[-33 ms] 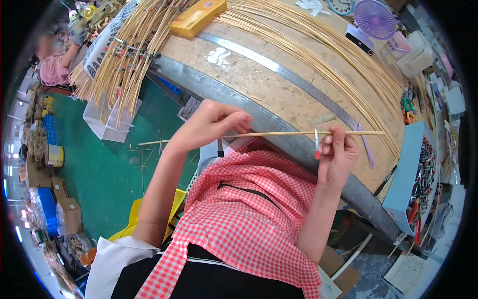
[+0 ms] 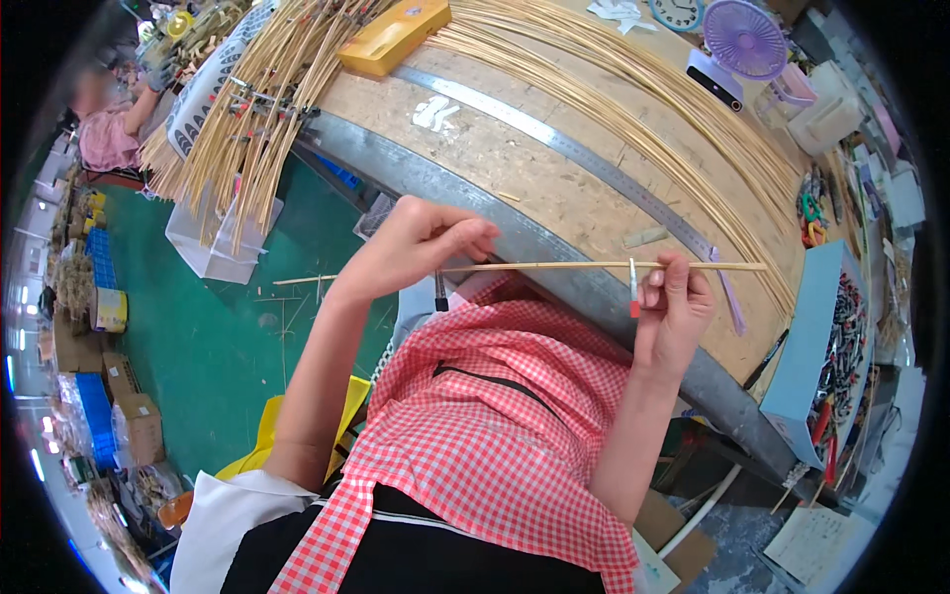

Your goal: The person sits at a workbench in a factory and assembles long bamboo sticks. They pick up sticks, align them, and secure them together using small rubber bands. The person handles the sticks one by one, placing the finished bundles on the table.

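A thin bamboo strip (image 2: 554, 265) runs nearly level across my front, above the red checked apron (image 2: 495, 416). Toward its left part, my left hand (image 2: 430, 243) is closed with the strip passing through the fingers, which partly hide it. My right hand (image 2: 678, 302) pinches the strip near its right end. Just left of that pinch hangs a narrow clip with a red tip (image 2: 633, 289), touching the strip and close to my fingers. A dark clip (image 2: 440, 292) hangs from the strip below my left hand. The strip's far left end (image 2: 297, 281) sticks out past my left wrist.
Long bamboo strips (image 2: 633, 109) and a steel ruler (image 2: 554, 139) lie on the workbench (image 2: 396, 119). A yellow block (image 2: 394, 36) and clipped strip bundles (image 2: 247, 119) are at the far left. At right stand a blue box of clips (image 2: 807, 356) and a purple fan (image 2: 745, 40).
My right hand and the red-tipped clip sit very slightly further right. My left hand keeps almost the same place on the strip.
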A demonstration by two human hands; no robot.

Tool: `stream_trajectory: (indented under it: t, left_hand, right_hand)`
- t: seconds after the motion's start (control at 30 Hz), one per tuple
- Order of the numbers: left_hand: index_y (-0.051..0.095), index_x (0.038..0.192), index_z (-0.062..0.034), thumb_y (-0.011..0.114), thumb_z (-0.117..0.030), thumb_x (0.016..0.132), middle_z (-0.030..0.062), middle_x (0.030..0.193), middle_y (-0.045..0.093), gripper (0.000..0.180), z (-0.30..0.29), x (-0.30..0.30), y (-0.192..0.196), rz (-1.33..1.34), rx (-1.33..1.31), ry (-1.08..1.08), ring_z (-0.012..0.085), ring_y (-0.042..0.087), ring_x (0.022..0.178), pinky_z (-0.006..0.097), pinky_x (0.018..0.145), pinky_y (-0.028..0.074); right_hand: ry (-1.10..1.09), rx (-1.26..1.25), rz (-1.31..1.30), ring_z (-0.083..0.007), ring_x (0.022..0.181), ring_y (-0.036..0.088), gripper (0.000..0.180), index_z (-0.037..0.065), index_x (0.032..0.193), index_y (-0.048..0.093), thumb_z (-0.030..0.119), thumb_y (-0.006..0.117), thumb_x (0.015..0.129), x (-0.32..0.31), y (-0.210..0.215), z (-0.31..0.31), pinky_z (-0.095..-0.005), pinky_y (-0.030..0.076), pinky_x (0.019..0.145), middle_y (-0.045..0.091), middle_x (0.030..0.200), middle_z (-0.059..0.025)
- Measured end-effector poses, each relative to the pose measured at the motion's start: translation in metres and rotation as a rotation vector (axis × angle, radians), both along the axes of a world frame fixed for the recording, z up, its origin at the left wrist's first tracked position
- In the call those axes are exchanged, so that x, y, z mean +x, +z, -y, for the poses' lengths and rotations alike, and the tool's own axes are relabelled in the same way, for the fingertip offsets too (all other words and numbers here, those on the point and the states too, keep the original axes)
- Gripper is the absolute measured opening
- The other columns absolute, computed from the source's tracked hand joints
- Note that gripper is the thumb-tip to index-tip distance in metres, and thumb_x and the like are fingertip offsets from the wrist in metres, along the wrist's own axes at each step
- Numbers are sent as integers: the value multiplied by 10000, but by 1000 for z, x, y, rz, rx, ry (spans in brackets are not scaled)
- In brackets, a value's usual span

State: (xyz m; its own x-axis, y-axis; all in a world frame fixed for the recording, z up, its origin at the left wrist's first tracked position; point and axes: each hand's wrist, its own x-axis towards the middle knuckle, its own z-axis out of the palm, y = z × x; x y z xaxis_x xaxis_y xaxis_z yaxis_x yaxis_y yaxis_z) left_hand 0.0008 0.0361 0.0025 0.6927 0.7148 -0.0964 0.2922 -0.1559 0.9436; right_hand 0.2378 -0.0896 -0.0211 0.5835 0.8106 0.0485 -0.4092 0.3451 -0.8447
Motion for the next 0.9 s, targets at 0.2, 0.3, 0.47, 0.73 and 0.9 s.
stream_trajectory:
  t: [0.2,0.3,0.47,0.73,0.9]
  left_hand:
    - [641,951,55,545,-120,886,109,798,676,210,14,19,2,40,293,-129,131,632,718,261,669,507]
    - [649,920,45,564,-111,873,77,671,629,184,25,35,11,81,112,-155,89,561,603,232,553,456]
    - [657,845,48,590,-88,850,55,598,582,151,26,33,1,130,46,-61,78,515,548,230,501,419]
    - [636,854,60,610,-60,811,137,599,582,129,28,25,11,189,178,20,146,517,501,283,499,421]
    - [651,843,44,617,-58,811,122,606,589,112,27,23,3,195,266,27,148,544,516,273,495,425]
  right_hand:
    - [46,44,23,-113,546,472,200,-33,869,611,165,596,882,-5,-1,0,-258,433,499,550,679,-64]
    - [111,75,47,-117,565,485,190,-34,884,612,155,602,877,-11,-5,-2,-258,445,527,559,699,-68]
    - [82,-92,327,-106,620,516,149,-46,952,613,73,591,866,-25,3,-7,-248,461,570,585,762,-73]
    - [291,-273,313,-70,522,484,106,-85,908,621,-23,557,850,-44,8,-8,-199,418,466,576,672,-66]
    - [312,-277,291,-61,469,456,103,-85,890,628,-18,558,855,-46,2,-10,-199,394,415,559,627,-56]
